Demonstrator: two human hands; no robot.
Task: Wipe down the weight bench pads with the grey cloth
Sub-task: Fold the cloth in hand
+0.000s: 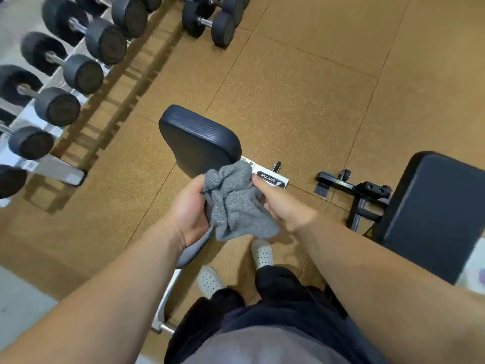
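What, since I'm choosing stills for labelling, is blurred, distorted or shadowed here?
Head view: the dumbbells at left are smeared by motion; the grey cloth, gripped by the left hand and right hand, is fairly sharp; the wide lens bends the floor seams; the rack throws a barred shadow on the floor; the bench pad shows soft sheen, no hard glare.

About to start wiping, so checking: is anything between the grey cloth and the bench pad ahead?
Nothing visible. The left hand and right hand hold the bunched grey cloth at the near end of the bench pad; its surface is bare.
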